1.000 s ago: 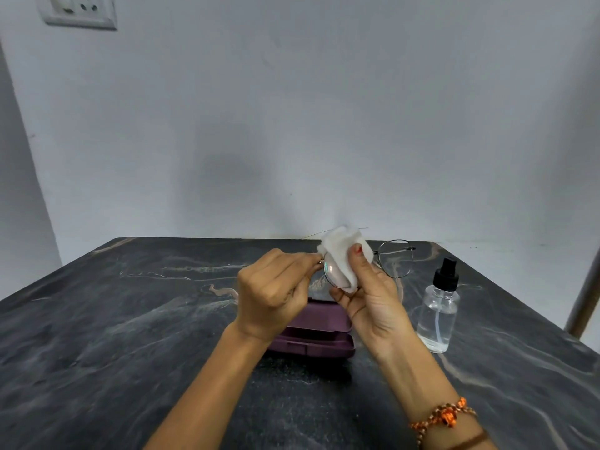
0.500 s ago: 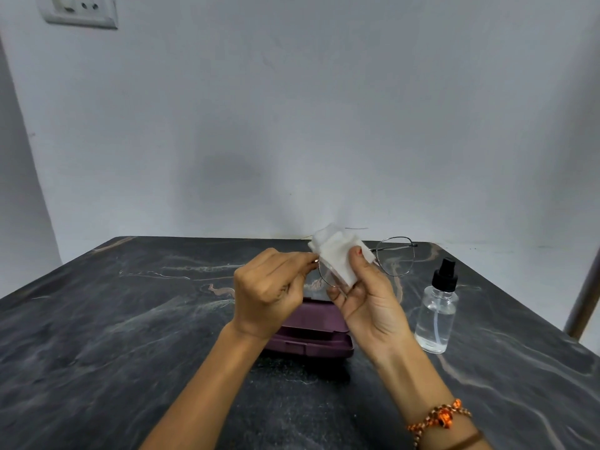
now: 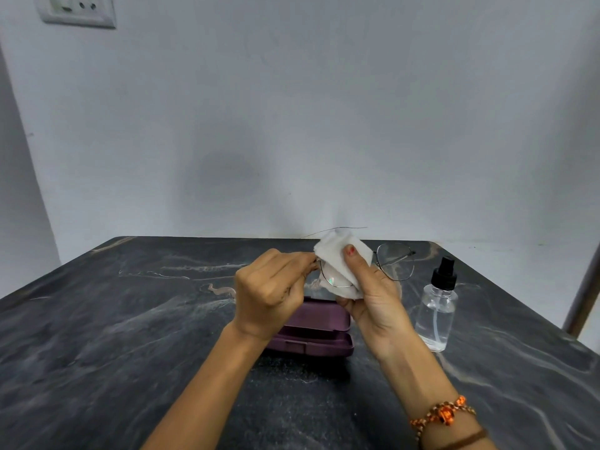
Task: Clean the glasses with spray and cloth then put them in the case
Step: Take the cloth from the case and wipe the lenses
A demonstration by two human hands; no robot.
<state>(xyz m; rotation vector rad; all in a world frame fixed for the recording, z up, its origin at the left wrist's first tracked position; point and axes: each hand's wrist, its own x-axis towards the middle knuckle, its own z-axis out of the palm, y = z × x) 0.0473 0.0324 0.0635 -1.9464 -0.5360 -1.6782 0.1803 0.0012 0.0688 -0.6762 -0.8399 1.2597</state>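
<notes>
From the head camera, looking forward and down, both forearms reach out over a dark marbled table (image 3: 97, 336) that stands against a pale wall. The left hand (image 3: 269, 297) is curled into a loose fist, its fingertips pinching the wire-framed glasses (image 3: 397, 263) at the frame's left end, by the hinge; the exact point of grip is small and partly hidden behind the knuckles, so it may be the rim or the temple joint. The right hand (image 3: 373, 297) holds a folded white cloth (image 3: 337, 254) wrapped over the left-side lens, with the thumb pressed on the near face of the cloth and the other fingers behind it, out of sight. The rim of that lens shows as a thin arc across the cloth's lower part. The other lens stands bare to the right of the thumb, and one thin temple arm runs above the cloth against the wall. The glasses are held in the air, above the far edge of a purple case (image 3: 311, 332) that lies closed on the table just beneath the hands. To the right of the case, near the right wrist, a clear spray bottle (image 3: 436, 310) with a black pump top stands upright. An orange beaded bracelet (image 3: 444, 415) circles the right wrist. A wall socket (image 3: 76, 9) sits at the upper left.
</notes>
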